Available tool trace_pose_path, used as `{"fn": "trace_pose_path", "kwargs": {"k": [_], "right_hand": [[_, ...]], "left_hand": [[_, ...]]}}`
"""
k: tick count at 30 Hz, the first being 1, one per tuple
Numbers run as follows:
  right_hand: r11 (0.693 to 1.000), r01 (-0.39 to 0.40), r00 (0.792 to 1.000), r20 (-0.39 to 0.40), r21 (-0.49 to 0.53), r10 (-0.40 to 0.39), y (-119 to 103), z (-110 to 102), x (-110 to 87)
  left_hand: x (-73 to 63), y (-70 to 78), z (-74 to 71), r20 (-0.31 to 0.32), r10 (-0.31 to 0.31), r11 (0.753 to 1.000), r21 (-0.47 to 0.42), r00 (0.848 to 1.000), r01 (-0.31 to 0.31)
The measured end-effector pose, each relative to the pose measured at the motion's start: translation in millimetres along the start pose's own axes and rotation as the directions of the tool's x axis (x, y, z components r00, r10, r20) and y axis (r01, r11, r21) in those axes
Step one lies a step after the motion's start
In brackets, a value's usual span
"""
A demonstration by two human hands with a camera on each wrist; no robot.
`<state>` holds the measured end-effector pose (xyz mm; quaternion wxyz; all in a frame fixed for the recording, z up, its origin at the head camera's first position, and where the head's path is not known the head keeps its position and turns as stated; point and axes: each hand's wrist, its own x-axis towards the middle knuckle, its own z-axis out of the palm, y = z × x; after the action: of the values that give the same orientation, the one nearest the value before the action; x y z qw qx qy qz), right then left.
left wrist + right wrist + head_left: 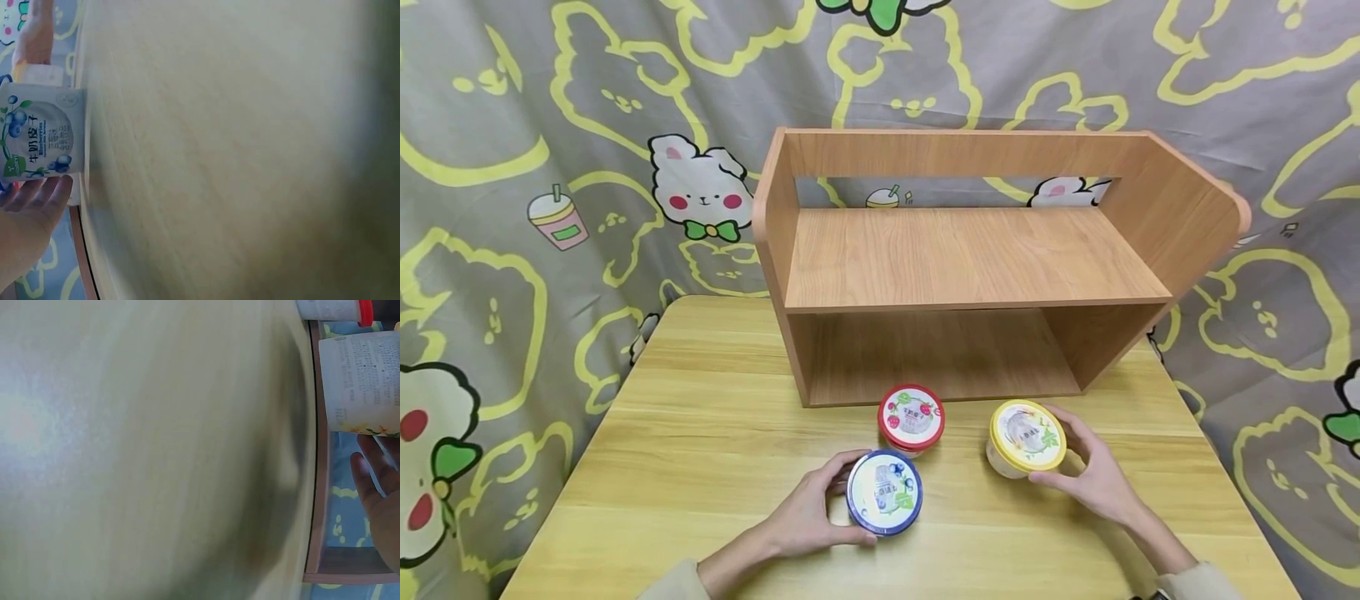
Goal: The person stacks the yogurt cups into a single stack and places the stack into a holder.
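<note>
My left hand (808,510) grips a blue-lidded yogurt cup (884,493), fingers at its far left side and thumb near its front. Blueberries are printed on that cup's white side (44,131) in the left wrist view, and its base is right at the tabletop. Over on the right, my right hand (1097,475) holds a yellow-lidded cup (1028,437) between thumb and fingers. In the right wrist view a strip of shelf shows between this cup's base (359,384) and the table. Between and behind these two stands a red-lidded cup (912,418), untouched.
A two-level wooden shelf (977,258) stands at the back of the wooden table (715,433), its lower compartment facing me. The red-lidded cup is just in front of its base board. A grey patterned curtain (617,108) hangs behind and on both sides.
</note>
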<state>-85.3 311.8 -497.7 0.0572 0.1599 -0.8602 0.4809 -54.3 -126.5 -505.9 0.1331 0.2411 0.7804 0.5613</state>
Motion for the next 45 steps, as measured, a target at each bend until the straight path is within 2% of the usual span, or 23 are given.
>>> {"fn": "trace_pose_path", "kwargs": {"k": [7,19,33,45], "right_hand": [[1.0,0.01,1.0,0.025,-0.01,-0.01,-18,-8,-1.9],[0.983,0.146,0.984,0.084,0.108,-0.155,-56,-3,3.5],[0.973,0.14,0.979,0.124,0.185,-0.165,-94,29,9.9],[0.97,0.142,0.973,0.154,0.196,-0.173,-107,62,12.7]], "left_hand": [[0.8,-1.7,-0.4,0.0,0.015,1.0,-0.003,1.0,-0.015],[-0.6,-0.2,-0.1,-0.011,0.022,0.999,0.03,1.0,-0.021],[-0.7,-1.5,0.4,-0.006,0.012,1.0,0.019,1.0,-0.012],[-1.2,-0.9,-0.1,0.005,-0.01,1.0,0.011,1.0,0.01]]}}
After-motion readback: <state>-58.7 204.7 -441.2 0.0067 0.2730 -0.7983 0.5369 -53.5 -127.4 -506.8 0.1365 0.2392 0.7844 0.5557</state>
